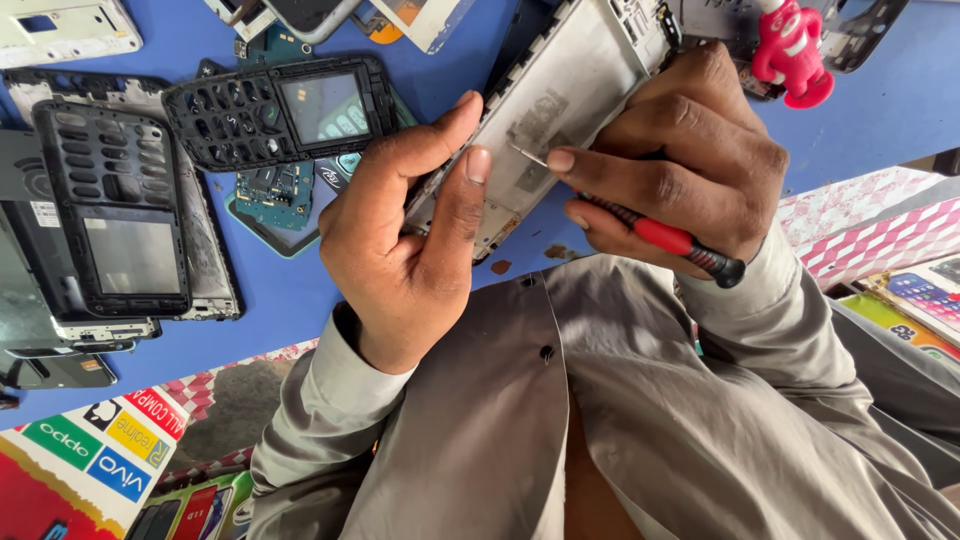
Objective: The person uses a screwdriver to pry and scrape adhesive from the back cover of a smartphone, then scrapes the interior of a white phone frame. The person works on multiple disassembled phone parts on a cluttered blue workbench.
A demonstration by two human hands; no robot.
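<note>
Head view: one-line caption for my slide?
Left hand steadies a phone frame while right hand works a red screwdriver on it.

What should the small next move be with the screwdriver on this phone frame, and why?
Probably press the tip down and work it under the grey patch. The right hand holds the red-handled screwdriver with its metal tip on the inner face of the silver phone frame, right at that patch. The left hand steadies the frame by its edge, thumb beside the tip.
</note>
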